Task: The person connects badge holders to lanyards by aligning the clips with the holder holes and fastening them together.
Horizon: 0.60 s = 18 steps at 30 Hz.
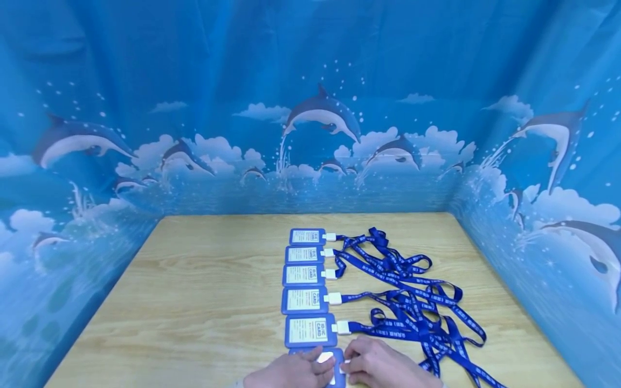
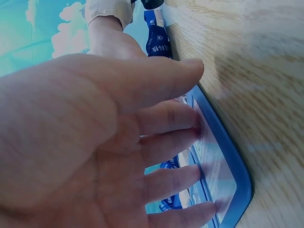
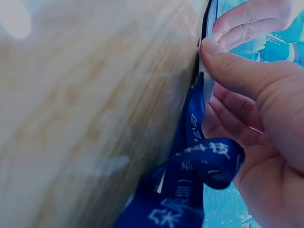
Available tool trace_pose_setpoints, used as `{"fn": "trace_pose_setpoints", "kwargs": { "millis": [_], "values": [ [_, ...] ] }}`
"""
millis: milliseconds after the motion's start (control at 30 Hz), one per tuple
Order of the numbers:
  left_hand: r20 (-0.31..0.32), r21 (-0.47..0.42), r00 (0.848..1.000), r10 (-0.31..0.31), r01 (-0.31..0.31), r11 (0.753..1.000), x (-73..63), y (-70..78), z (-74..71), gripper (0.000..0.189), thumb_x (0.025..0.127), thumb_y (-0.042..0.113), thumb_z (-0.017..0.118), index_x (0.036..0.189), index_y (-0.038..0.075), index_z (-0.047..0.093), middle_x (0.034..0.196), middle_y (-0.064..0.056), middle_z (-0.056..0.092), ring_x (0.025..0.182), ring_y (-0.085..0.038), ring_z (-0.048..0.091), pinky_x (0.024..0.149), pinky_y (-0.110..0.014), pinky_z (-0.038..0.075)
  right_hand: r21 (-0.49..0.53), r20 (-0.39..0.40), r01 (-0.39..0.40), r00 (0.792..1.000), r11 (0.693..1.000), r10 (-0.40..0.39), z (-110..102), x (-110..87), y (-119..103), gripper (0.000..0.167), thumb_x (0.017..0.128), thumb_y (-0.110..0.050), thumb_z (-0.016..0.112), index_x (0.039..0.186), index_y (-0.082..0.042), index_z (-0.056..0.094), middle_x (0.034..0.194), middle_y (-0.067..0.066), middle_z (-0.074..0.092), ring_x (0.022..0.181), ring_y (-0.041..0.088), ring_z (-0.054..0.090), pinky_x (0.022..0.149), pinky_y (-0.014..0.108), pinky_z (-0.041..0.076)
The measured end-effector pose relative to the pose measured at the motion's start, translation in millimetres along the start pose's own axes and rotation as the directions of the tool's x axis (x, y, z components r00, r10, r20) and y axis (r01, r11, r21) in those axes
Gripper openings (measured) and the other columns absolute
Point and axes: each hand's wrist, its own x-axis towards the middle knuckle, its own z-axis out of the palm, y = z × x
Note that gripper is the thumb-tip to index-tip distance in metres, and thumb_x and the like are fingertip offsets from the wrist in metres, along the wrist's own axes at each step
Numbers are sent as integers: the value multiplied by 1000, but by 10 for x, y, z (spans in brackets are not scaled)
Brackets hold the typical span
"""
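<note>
A blue ID card holder lies flat at the near end of a column of similar holders, partly hidden under my hands. My left hand rests on it with fingers stretched out; in the left wrist view the fingertips touch the holder's clear face. At the holder's right end, my right hand pinches the white clip between thumb and fingers. From that clip a blue lanyard strap with white lettering runs off and curls below the right hand.
Several more blue card holders lie in a column beyond my hands, clips facing right. Their blue lanyards spread in an overlapping tangle over the right side of the wooden table. A dolphin-print curtain encloses the table's back and sides.
</note>
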Motion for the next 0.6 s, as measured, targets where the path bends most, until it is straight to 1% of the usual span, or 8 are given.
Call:
{"fn": "trace_pose_setpoints", "kwargs": {
  "millis": [233,367,467,533,600],
  "values": [
    [-27,87,998,51,-49,995,-15,-19,-23,59,103,59,41,153,28,44,158,13,42,146,-14,40,113,-31,45,59,8,-40,999,997,39,-3,0,13,22,95,-25,71,115,-21,76,105,-15,67,94,-6,58,75,14,54],
    [-16,106,997,70,-68,992,-7,-14,-23,59,103,59,40,153,28,43,159,13,40,147,-13,39,115,-30,43,129,23,-74,997,989,71,10,-20,20,22,95,-25,70,116,-20,75,104,-17,65,93,-8,57,75,15,54],
    [-7,142,996,92,-90,986,-8,-14,-40,59,103,60,40,154,29,42,159,13,39,147,-12,39,114,-30,44,187,38,-117,993,975,112,-8,-52,16,25,96,-29,69,119,-20,73,106,-18,64,93,-8,56,75,16,54],
    [-34,176,993,111,-103,979,-21,-12,-72,60,103,60,39,154,28,42,159,11,40,145,-13,41,113,-30,45,195,31,-157,988,968,154,-60,-77,2,29,97,-34,67,122,-21,72,109,-17,64,95,-6,57,77,18,55],
    [-73,191,991,113,-97,977,-53,-13,-144,57,105,56,39,154,26,42,158,11,42,145,-12,42,112,-31,47,172,11,-213,977,962,214,-143,-108,-22,36,96,-44,65,125,-24,70,114,-16,64,100,-3,59,80,22,57]
  ]
}}
